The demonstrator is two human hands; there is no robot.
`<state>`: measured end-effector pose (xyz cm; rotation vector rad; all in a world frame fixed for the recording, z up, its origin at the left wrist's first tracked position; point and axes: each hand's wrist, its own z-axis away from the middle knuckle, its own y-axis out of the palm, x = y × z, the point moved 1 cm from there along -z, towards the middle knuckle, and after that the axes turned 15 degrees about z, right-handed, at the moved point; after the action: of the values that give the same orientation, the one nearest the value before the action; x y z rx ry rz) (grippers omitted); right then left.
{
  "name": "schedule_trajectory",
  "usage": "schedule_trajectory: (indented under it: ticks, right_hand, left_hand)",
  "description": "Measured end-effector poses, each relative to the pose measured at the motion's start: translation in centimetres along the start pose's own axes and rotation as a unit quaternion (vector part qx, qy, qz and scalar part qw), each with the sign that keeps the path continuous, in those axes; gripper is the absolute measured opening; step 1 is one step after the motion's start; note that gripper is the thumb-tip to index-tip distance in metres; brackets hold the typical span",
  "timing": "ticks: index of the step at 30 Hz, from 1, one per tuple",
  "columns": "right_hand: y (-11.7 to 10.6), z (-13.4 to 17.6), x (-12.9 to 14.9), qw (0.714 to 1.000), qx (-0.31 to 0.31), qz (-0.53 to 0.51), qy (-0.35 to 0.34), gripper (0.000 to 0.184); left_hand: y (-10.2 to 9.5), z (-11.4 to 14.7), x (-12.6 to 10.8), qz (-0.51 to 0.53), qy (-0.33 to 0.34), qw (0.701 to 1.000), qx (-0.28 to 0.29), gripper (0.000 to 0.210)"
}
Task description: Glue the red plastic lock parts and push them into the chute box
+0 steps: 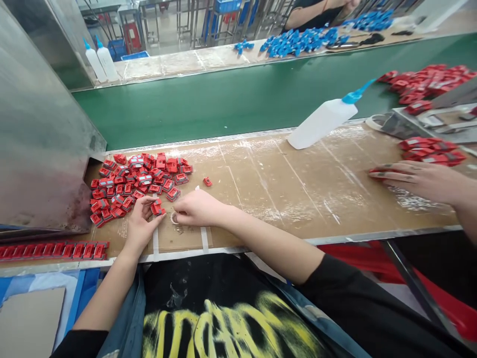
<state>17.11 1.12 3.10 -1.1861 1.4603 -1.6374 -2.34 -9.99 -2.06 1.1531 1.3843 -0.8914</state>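
My left hand pinches a small red plastic part between thumb and fingers, just above the bench's brown covering. Close on its right, my right hand is closed, fingers curled down to the surface. A small white round rim shows at its fingertips; whatever the fingers grip is hidden. Behind my left hand spreads a heap of red and grey plastic parts. A single red piece lies apart from the heap, beyond my right hand.
A row of red parts lines the front left edge beside a metal housing. A white squeeze bottle leans near the green belt. At right, another person's hand touches red parts. Blue parts lie across the belt.
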Motion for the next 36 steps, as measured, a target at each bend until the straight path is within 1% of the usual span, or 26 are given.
schedule_trajectory:
  ticks: [2, 3, 5, 6, 7, 8, 10, 13, 16, 21, 30, 36]
  right_hand:
    - [0.6, 0.0, -0.3, 0.995, -0.026, -0.093, 0.033, 0.03]
    - [1.0, -0.1, -0.5, 0.985, -0.056, -0.153, 0.06, 0.032]
    - [1.8, -0.5, -0.8, 0.947, -0.133, -0.269, 0.116, 0.033]
    - [2.2, -0.8, -0.9, 0.926, -0.165, -0.314, 0.131, 0.034]
    - [2.5, -1.1, -0.9, 0.91, -0.187, -0.345, 0.136, 0.035]
    - [2.8, -1.4, -0.8, 0.901, -0.199, -0.361, 0.134, 0.036]
    - [3.3, -2.1, -0.6, 0.901, -0.204, -0.363, 0.122, 0.037]
    - [3.7, -2.7, -0.2, 0.91, -0.204, -0.345, 0.108, 0.037]
    - [4.0, -2.8, 0.0, 0.914, -0.205, -0.335, 0.104, 0.037]
    - [4.5, -2.6, 0.0, 0.917, -0.189, -0.337, 0.096, 0.037]
    - [4.0, -2.5, -0.1, 0.925, -0.225, -0.292, 0.09, 0.039]
    - [4.0, -2.5, 0.1, 0.924, -0.21, -0.309, 0.083, 0.041]
  left_hand:
    - [0.0, -0.1, 0.6, 0.007, -0.007, 1.0, -0.006, 0.052]
    - [0.0, -0.2, 0.8, 0.006, -0.01, 1.0, -0.007, 0.053]
    - [-0.2, -0.2, 1.1, 0.005, -0.014, 1.0, -0.009, 0.054]
    - [-0.3, -0.3, 1.1, 0.005, -0.015, 1.0, -0.009, 0.055]
    - [-0.3, -0.3, 1.2, 0.006, -0.016, 1.0, -0.008, 0.055]
    - [-0.4, -0.3, 1.2, 0.008, -0.016, 1.0, -0.008, 0.055]
    - [-0.4, -0.3, 1.2, 0.014, -0.018, 1.0, -0.007, 0.055]
    - [-0.2, -0.2, 1.1, 0.025, -0.022, 0.999, -0.005, 0.054]
    - [-0.1, -0.2, 1.0, 0.027, -0.025, 0.999, -0.006, 0.052]
    - [-0.2, -0.1, 1.1, 0.031, -0.027, 0.999, -0.003, 0.054]
    - [-0.3, -0.1, 1.1, 0.04, -0.027, 0.999, -0.008, 0.053]
    - [-0.2, -0.1, 1.1, 0.032, -0.025, 0.999, -0.004, 0.053]
